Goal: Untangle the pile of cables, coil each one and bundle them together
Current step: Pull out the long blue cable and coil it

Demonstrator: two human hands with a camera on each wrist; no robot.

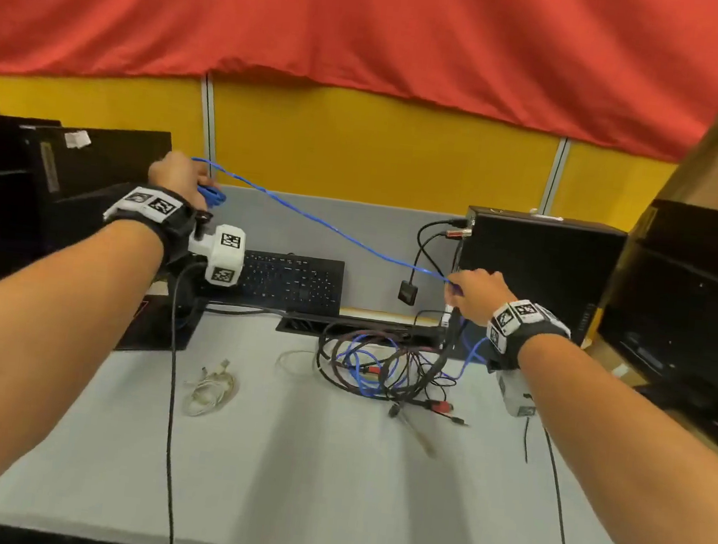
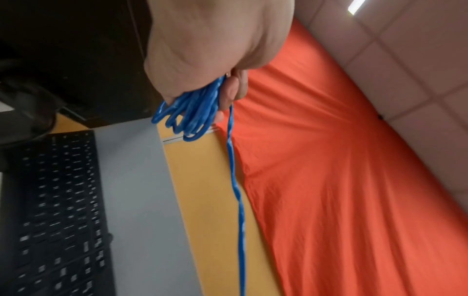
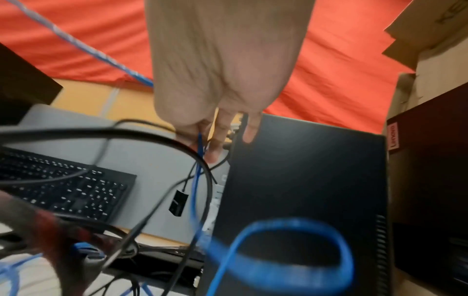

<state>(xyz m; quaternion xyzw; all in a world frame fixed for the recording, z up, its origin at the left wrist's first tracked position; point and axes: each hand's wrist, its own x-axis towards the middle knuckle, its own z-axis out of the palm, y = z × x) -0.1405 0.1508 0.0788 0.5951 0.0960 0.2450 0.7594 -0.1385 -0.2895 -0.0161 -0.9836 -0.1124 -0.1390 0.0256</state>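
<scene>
A blue cable (image 1: 323,219) is stretched taut in the air across the desk, from ten o'clock down to three o'clock in the head view. At the ten o'clock end, several loops of it are gripped in the left hand (image 1: 179,175), fingers curled round the bundle; in the left wrist view the blue coils (image 2: 192,112) are seen bunched under the palm, with one strand dropping away toward six o'clock. At the three o'clock end, the same cable is pinched between thumb and fingers of the right hand (image 1: 476,295), raised just in front of a black computer tower (image 1: 544,264). From that pinch the blue line is seen falling in the right wrist view and curling into a large loop (image 3: 291,250) at five o'clock, blurred.

Below the right hand, on the grey desk (image 1: 327,468), the tangled pile (image 1: 387,363) is left lying: black, dark red and blue strands knotted together, with loose plugs spilling out at its six o'clock edge. A small white cable (image 1: 210,387) is set apart at the pile's nine o'clock, loosely gathered. A black keyboard (image 1: 292,282) is propped against the partition at twelve o'clock of the desk. A red cloth (image 1: 374,29) is hung above the yellow panels behind.
</scene>
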